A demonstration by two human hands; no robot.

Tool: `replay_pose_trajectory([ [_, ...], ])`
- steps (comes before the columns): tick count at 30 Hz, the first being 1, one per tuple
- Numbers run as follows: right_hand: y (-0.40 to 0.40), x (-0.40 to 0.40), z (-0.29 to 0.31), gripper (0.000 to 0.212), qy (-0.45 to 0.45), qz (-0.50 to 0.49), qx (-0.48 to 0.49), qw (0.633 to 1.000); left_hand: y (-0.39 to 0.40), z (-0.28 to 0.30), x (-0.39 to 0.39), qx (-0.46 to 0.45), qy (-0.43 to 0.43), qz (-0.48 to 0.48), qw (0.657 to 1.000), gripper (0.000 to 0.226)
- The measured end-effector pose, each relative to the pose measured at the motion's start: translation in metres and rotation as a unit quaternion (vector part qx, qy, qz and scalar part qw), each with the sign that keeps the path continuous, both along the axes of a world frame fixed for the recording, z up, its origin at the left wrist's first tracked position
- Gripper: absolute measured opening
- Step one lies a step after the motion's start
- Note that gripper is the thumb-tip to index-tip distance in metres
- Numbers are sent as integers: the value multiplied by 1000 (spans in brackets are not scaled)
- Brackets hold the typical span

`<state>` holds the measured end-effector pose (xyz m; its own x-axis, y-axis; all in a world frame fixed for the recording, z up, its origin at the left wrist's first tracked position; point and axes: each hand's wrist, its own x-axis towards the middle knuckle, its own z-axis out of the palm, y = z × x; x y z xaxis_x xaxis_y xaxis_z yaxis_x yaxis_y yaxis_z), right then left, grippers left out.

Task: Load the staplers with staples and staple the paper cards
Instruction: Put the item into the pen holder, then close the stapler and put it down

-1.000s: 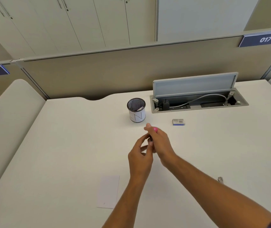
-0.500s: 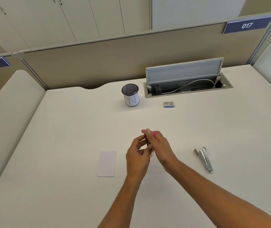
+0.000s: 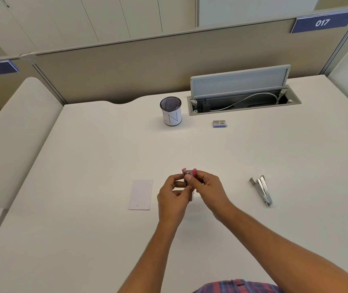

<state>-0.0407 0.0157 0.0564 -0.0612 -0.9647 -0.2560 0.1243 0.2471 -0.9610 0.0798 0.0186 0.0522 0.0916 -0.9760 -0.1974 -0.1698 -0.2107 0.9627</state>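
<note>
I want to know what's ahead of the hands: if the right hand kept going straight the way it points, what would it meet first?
The right hand points up-left, so first the pink stapler it holds, then the left hand. Beyond lies bare table; depth is uncertain.

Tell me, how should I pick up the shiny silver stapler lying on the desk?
Probably grip the silver stapler around its long middle, coming from above with fingers on its two long sides. It lies flat and slim on the desk, narrow end toward you, its far end splayed open, so pinching there would be awkward. Nothing crowds it; the right hand is nearest.

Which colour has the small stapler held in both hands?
Pink, with a metal middle; seen in the head view.
</note>
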Motion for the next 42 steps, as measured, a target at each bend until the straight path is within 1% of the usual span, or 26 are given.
replay_pose_trajectory([
  [3,2,1,1,18,20,13,-15,1000,1,-4,4,10,-2,4,1000,24],
  [7,2,0,-3,15,20,14,-11,1000,1,-8,8,11,-15,5,1000,26],
  [11,3,-4,-8,7,42,-22,-7,999,0,-11,8,17,-17,-1,1000,24],
  [15,3,-14,-19,10,78,-66,15,995,-3,-20,0,31,-22,-24,999,24],
  [17,1,-21,-28,10,117,-73,25,990,-5,-26,-8,43,-29,-45,998,27],
  [19,-1,-30,-36,13,156,-78,37,984,-8,-32,-17,49,-44,-62,996,28],
  [22,-2,-41,-46,19,198,-86,55,975,-11,-40,-32,50,-81,-78,992,20],
  [25,-2,-50,-57,28,220,-90,70,969,-12,-45,-44,47,-114,-85,989,10],
  [27,-1,-56,-63,31,227,-95,80,966,-13,-48,-51,55,-133,-92,985,8],
  [29,-1,-61,-64,28,230,-95,89,964,-14,-51,-56,59,-149,-98,982,8],
  [31,-2,-64,-65,29,242,-88,90,962,-16,-52,-60,54,-164,-97,980,8],
  [35,-5,-67,-64,46,268,-77,91,956,-18,-55,-63,66,-176,-89,978,14],
  [38,-6,-64,-60,57,313,-66,94,943,-18,-57,-62,80,-178,-94,976,18],
  [40,-6,-62,-57,61,339,-56,100,934,-17,-58,-62,80,-181,-95,975,20],
  [42,-7,-62,-55,59,368,-43,115,922,-17,-59,-62,79,-184,-91,976,21],
])
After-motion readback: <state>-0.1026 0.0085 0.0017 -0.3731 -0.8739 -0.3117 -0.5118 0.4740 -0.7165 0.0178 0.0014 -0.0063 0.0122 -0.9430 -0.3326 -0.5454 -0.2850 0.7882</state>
